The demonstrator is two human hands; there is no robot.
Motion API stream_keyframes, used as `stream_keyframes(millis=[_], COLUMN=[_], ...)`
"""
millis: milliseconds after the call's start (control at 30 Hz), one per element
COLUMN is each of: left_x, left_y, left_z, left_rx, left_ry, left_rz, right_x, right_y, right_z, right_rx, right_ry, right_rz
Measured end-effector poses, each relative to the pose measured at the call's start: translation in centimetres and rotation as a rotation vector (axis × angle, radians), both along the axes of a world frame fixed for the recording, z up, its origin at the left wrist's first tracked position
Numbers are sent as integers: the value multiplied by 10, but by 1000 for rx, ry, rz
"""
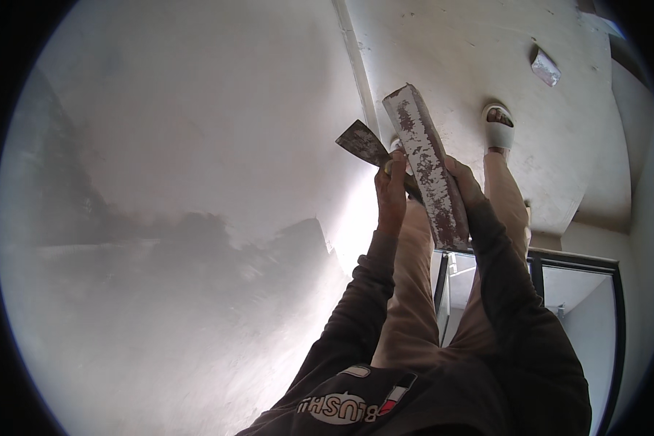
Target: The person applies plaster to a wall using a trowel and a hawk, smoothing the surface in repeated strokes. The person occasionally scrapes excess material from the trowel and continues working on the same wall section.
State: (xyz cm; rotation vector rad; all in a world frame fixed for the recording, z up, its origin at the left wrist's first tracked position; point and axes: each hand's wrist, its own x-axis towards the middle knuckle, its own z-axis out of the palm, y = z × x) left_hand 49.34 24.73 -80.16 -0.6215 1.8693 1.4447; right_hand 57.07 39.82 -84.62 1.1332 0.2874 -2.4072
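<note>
My left hand [392, 192] is closed around the handle of a putty knife [363, 142], whose broad, stained blade points up and to the left. My right hand [466, 182] grips the right edge of a long rectangular plastering float [430, 163]. The float's brownish face is patched with white plaster, and it is held tilted, its far end leaning left. The knife's handle passes behind the float's left edge, so whether the two touch cannot be made out. Part of each hand's fingers is hidden by the tools.
A pale wall [196, 131] with grey, damp-looking patches fills the left side. A small whitish flat piece [545, 67] lies on the floor [443, 43] at the far right. My sandalled foot [498, 127] stands there. Dark-framed glass panels [578, 305] are at the lower right.
</note>
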Motion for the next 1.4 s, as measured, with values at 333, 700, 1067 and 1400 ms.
stream_keyframes(millis=[333, 700, 1067, 1400], left_x=[-10, -4, -163, -271], left_y=[25, -26, -38, -68], left_z=[2, -8, 73, 65], left_rx=[94, -24, -1222, -1783], left_ry=[-41, -31, 944, 878], left_rz=[136, 29, -1380, -2037], right_x=[-2, -16, -42, -28], right_y=[-5, -3, 10, 2], right_z=[-11, 13, 45, 23], right_rx=[-183, -115, -281, -209], right_ry=[187, 153, 292, 218], right_rz=[-180, -134, -214, -253])
